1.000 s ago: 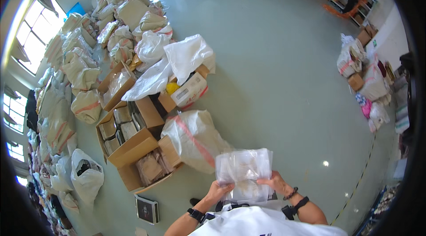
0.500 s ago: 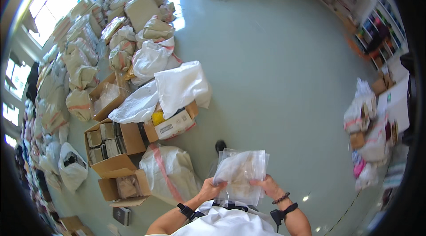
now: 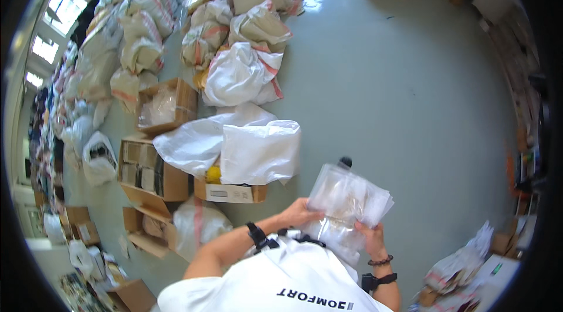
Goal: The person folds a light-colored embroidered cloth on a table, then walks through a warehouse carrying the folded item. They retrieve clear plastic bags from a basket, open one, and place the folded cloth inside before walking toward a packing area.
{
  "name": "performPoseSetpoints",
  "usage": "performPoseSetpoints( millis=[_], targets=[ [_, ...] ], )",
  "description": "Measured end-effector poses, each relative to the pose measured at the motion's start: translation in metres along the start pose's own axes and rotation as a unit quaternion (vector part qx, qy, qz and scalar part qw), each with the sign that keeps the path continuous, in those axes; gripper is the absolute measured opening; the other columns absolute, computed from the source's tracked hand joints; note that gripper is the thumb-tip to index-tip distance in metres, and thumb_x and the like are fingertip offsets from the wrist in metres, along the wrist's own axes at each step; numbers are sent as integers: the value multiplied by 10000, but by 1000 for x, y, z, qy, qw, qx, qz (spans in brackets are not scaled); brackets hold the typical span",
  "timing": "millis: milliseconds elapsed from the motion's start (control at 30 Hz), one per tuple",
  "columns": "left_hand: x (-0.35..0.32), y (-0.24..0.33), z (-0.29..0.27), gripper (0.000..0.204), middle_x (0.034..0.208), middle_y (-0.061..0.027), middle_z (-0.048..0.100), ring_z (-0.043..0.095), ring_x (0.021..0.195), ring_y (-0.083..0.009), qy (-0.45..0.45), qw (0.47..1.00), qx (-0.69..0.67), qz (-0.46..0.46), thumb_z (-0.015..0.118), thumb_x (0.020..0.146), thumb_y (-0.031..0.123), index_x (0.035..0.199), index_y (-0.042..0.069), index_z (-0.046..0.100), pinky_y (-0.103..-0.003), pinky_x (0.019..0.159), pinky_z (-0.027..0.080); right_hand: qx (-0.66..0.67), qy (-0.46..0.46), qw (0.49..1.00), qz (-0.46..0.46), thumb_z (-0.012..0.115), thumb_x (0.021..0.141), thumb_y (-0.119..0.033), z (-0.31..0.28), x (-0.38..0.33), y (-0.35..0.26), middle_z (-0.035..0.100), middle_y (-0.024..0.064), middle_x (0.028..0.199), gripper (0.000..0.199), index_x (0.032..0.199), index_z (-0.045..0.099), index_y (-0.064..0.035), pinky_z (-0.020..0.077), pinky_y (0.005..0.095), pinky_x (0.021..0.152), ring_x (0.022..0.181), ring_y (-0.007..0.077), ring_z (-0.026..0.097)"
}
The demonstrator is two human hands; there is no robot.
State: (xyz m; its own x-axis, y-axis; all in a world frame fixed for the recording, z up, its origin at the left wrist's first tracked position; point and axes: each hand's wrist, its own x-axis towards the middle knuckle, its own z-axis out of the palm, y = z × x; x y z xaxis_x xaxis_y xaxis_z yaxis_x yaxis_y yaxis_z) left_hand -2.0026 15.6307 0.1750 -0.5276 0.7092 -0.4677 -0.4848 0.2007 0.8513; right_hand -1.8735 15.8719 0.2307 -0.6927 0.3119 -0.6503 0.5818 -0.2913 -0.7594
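Note:
A stack of clear plastic bags [image 3: 349,196] is held in front of my body, tilted, with its loose edges fanned at the right. The bags look to have something pale inside, too blurred to name. My left hand [image 3: 301,212] grips the stack's left side, its fingers partly hidden beneath. On the lower right edge, my right hand [image 3: 370,236] is closed with the thumb on top. A lower part of the clear plastic hangs between my hands against my white shirt.
To my left stand open cardboard boxes [image 3: 175,186], one filled with packets. White woven sacks [image 3: 261,151] lie over a carton [image 3: 234,193] holding something yellow. More stuffed sacks [image 3: 243,74] pile up beyond. At the right are further bags [image 3: 457,268] beside a white surface.
My view has turned left, so the sacks and boxes sit farther right in it. The stack of plastic bags has shifted right and tilted; both hands still hold it.

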Motion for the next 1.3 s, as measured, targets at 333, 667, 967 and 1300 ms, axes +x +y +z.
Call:
performPoseSetpoints(
  millis=[333, 667, 967, 1300],
  targets=[
    [329, 219, -104, 277, 843, 36, 632, 544, 708, -55, 122, 983, -127, 48, 732, 887, 281, 1026, 46, 683, -233, 605, 451, -69, -171, 982, 44, 734, 809, -108, -23, 377, -342, 666, 86, 1054, 443, 1203, 575, 20, 534, 320, 808, 884, 193, 651],
    [700, 434, -302, 249, 898, -95, 694, 612, 847, -111, 178, 961, -70, 201, 708, 826, 107, 1049, 17, 645, -321, 776, 509, -59, -175, 978, 97, 692, 833, -74, 15, 748, -626, 612, 105, 1137, 534, 1316, 477, 4, 548, 350, 813, 957, 214, 632],
    [979, 667, -499, 543, 1023, -103, 684, 657, 818, -208, 85, 995, 10, 57, 689, 897, 364, 1304, 38, 538, -346, 776, 540, -173, -125, 977, -18, 699, 852, -51, 50, 1071, -916, 683, 33, 822, 110, 960, 698, -29, 512, 287, 603, 675, 129, 630],
    [1159, 590, -744, 282, 704, -89, 582, 524, 476, -160, 520, 779, -265, -230, 486, 917, 7, 1198, 27, 495, -295, 364, 419, -375, -18, 903, -208, 680, 812, -127, 70, 1522, -1186, 705, 90, 777, 190, 984, 705, -51, 521, 343, 652, 713, 199, 667]
  ],
)
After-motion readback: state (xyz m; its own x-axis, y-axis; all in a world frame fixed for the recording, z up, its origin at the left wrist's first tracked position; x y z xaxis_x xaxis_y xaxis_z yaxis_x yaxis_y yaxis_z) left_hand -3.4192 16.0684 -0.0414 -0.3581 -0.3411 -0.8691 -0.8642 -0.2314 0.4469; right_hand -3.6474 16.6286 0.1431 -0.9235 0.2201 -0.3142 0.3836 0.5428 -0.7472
